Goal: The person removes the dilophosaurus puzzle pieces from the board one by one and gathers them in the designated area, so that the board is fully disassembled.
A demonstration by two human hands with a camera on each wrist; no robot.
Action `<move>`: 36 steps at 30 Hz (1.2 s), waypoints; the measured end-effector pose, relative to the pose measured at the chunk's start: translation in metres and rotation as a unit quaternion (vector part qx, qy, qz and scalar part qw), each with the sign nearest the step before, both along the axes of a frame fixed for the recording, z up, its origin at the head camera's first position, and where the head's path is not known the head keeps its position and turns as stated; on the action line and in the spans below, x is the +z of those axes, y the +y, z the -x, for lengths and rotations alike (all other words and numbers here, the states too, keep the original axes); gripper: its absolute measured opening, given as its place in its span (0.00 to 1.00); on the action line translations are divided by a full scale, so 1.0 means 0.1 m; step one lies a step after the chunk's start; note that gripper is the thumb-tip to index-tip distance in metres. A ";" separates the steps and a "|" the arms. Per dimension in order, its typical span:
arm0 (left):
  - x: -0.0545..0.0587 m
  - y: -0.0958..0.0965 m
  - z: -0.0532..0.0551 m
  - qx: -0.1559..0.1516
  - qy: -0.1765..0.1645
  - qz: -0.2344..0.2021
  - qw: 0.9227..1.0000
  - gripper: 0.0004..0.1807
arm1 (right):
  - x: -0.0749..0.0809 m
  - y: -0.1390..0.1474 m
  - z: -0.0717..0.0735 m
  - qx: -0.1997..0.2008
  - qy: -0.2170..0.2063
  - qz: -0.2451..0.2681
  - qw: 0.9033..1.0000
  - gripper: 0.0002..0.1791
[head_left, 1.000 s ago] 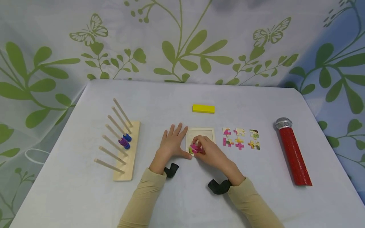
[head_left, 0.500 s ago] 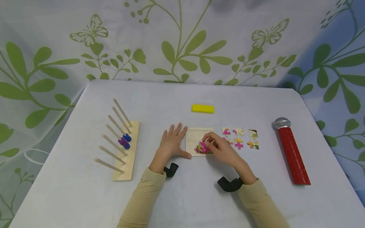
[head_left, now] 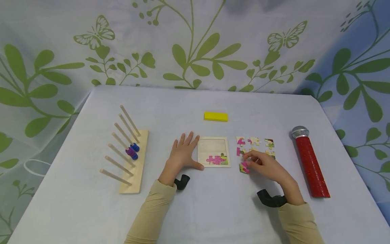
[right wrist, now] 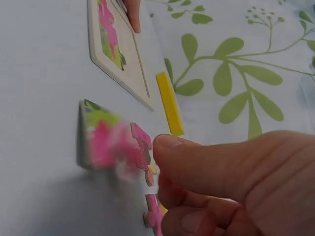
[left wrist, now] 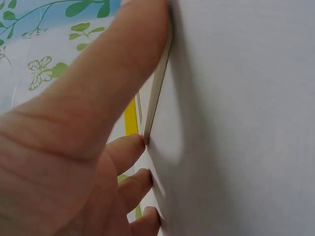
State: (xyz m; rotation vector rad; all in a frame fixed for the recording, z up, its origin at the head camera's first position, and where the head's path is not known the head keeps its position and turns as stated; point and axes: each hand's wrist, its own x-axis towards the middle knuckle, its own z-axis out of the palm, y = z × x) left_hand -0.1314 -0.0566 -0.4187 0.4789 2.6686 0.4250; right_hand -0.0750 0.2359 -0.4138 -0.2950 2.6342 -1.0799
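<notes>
My left hand [head_left: 184, 154] lies with fingers spread on the table, thumb and index finger along the left edge of a square wooden puzzle frame [head_left: 213, 138]. Joined pink and green jigsaw pieces [head_left: 217, 160] sit in the frame's lower right. Right of the frame, my right hand [head_left: 265, 165] has its thumb and fingers bent close together. A pink and green jigsaw piece [right wrist: 106, 142] shows just beyond its fingertips, blurred in the right wrist view and apart from the thumb [right wrist: 170, 142]. Loose jigsaw pieces [head_left: 254, 141] lie in rows above, partly hidden by the right hand.
A wooden peg stand [head_left: 141, 162] with slanting pegs and blue and purple rings [head_left: 132, 153] stands at left. A yellow block [head_left: 215, 116] lies behind the frame. At right lies a red microphone [head_left: 311, 166]. Patterned cloth hangs behind the table.
My right hand has moved right, out of the frame, carrying the pink and green jigsaw piece, which now shows free of its fingertips. The joined pieces have come into view. My left hand stays put.
</notes>
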 end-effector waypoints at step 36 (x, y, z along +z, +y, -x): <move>0.00 0.00 0.01 -0.004 0.003 0.001 1.000 0.61 | -0.08 -0.95 0.11 0.017 0.075 -0.079 0.994 0.17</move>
